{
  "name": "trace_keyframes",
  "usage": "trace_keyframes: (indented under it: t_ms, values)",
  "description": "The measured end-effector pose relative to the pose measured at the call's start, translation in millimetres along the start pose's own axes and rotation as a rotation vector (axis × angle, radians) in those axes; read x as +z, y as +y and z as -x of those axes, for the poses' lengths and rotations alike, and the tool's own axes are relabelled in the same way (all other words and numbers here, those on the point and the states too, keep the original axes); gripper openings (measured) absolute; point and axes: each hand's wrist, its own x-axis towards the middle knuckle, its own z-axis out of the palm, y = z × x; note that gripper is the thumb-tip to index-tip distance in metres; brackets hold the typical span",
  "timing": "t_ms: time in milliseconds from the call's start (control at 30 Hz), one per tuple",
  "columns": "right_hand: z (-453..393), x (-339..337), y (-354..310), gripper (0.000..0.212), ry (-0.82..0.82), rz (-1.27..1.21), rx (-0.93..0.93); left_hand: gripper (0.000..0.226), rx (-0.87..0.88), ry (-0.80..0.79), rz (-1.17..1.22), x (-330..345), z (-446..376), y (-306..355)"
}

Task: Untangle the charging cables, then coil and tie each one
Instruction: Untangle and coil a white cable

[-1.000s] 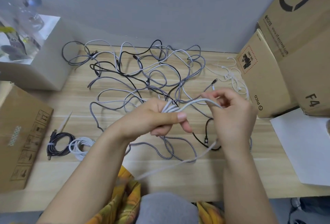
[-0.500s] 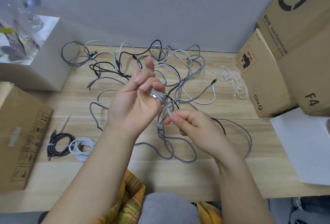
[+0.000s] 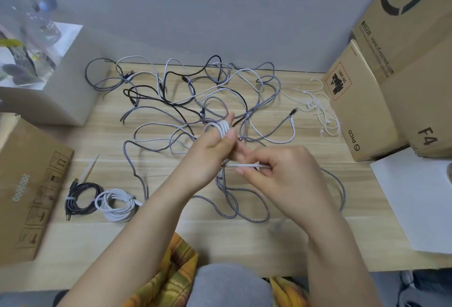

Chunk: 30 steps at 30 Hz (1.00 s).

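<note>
Hands winding a white cable at frame centre, above the table

The left hand has white loops wrapped round its fingers; the right hand pinches the cable's straight tail. Behind them, a tangle of grey, black and white cables sprawls across the table; two tied coils, a black coil and a white coil, lie lower left
</note>
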Motion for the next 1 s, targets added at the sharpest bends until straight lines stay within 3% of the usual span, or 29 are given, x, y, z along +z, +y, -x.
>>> trace_keyframes:
  t_ms: [133, 233, 333, 433, 533, 633, 733, 800, 867, 1000]
  values:
    - [-7, -2, 3, 0.021, 0.182, -0.128, -0.001, 0.082, -0.134, -0.297, -0.218, 0, 12, 1]
    - [-11, 2, 11, 0.027, 0.263, -0.257, 0.006, 0.12, -0.16, -0.536, 0.013, -1, 12, -1]
    - [-13, 4, 22, 0.011, 0.26, -0.36, 0.012, 0.118, -0.214, -0.633, 0.293, -7, 10, 3]
    - [-16, 14, 28, 0.014, 0.128, -0.482, 0.077, 0.115, -0.15, -0.684, 0.487, -10, 10, 12]
    - [-16, 28, 26, 0.028, -0.005, -0.486, 0.139, 0.111, -0.066, -0.578, 0.729, -10, 7, 17]
    - [-14, 39, 19, 0.023, -0.167, -0.39, 0.151, 0.106, -0.042, -0.348, 0.839, -10, 3, 22]
    - [-8, 41, 14, 0.02, -0.3, -0.219, 0.131, 0.096, -0.069, -0.088, 0.759, -12, 0, 25]
    - [-4, 40, 8, 0.02, -0.281, -0.157, 0.091, 0.089, -0.096, 0.02, 0.642, -12, -1, 24]
    - [-3, 37, 4, 0.034, -0.248, -0.051, 0.044, 0.085, -0.123, 0.054, 0.551, -10, -2, 22]
    - [-1, 33, 2, 0.039, -0.172, 0.081, -0.053, 0.084, -0.178, 0.079, 0.369, -5, -7, 16]
